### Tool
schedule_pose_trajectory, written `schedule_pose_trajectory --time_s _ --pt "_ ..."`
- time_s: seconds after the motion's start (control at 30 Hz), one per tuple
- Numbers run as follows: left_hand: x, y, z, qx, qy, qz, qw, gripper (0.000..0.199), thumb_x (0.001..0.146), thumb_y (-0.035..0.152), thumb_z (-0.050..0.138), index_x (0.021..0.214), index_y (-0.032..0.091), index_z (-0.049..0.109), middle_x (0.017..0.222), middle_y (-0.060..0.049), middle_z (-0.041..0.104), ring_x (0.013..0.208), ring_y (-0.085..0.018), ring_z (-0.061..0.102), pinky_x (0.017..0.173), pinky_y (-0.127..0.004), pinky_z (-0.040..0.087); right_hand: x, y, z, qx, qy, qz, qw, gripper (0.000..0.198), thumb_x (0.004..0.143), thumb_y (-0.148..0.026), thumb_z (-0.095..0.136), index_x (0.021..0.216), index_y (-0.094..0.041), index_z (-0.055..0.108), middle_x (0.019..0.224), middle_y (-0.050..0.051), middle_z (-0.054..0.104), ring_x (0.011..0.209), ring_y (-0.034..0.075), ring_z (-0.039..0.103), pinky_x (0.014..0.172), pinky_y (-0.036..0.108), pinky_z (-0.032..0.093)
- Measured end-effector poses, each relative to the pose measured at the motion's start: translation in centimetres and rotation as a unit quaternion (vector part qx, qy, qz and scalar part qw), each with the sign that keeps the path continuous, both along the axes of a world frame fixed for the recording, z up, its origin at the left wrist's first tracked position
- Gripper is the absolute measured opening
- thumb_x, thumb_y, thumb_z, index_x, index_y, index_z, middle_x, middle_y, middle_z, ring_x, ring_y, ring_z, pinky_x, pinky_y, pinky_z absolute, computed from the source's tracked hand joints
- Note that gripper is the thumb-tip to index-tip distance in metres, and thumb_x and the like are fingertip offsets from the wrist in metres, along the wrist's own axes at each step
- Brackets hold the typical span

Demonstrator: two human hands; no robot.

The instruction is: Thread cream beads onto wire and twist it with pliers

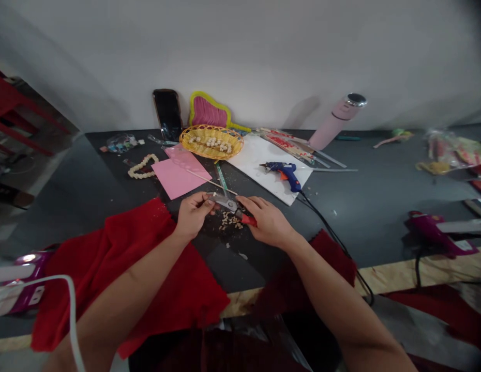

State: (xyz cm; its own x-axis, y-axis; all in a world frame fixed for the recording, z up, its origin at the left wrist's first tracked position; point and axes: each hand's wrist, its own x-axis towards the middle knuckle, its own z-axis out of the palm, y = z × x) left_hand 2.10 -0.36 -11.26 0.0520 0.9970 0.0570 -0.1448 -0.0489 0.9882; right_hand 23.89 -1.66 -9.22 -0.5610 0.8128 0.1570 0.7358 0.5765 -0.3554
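Observation:
My right hand is closed around the red handles of a pair of cutters, whose metal blades point left. At the blade tips, my left hand is pinched on a small pale piece that I cannot make out clearly. Small cut beige bits lie scattered on the dark table under the cutters. Just beyond my hands are a thin stick and a green patterned strip. Pink paper sheets lie ahead of my left hand.
A yellow woven basket holds small whitish pieces. A blue glue gun rests on a white board, its cord trailing right. Red cloth spreads at left. A pink bottle and a phone stand by the wall.

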Motion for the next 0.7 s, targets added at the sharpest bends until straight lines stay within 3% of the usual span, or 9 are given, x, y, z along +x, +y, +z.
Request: schedule_pose_trajectory --time_s 0.23,0.43,0.7 --pt "0.0 0.0 0.2 -0.004 -0.005 -0.021 1.000 0.012 0.075 0.025 0.064 0.070 0.014 0.063 0.064 -0.001 0.062 0.054 -0.009 0.051 0.052 -0.021 0.041 0.3 0.0 0.6 -0.014 0.010 0.017 1.000 0.063 0.069 -0.013 0.049 0.131 -0.018 0.038 0.117 0.011 0.054 0.104 0.022 0.051 0.092 0.037 0.041" --pt "0.2 -0.2 0.4 -0.025 -0.017 -0.010 0.999 0.015 0.074 0.028 0.064 0.071 0.014 0.062 0.063 -0.001 0.061 0.054 -0.009 0.052 0.051 -0.021 0.041 -0.4 -0.7 0.8 -0.020 -0.003 -0.014 1.000 0.059 0.071 -0.011 0.048 0.129 -0.019 0.040 0.110 0.009 0.057 0.098 0.021 0.054 0.087 0.033 0.043" --pt "0.4 0.1 -0.1 -0.002 -0.023 0.012 1.000 0.013 0.075 0.027 0.064 0.074 0.015 0.063 0.067 0.000 0.062 0.056 -0.009 0.052 0.056 -0.021 0.041 -0.7 -0.8 0.2 -0.008 -0.016 -0.038 0.999 0.060 0.074 -0.014 0.049 0.132 -0.019 0.036 0.114 0.010 0.055 0.100 0.022 0.053 0.089 0.034 0.043"
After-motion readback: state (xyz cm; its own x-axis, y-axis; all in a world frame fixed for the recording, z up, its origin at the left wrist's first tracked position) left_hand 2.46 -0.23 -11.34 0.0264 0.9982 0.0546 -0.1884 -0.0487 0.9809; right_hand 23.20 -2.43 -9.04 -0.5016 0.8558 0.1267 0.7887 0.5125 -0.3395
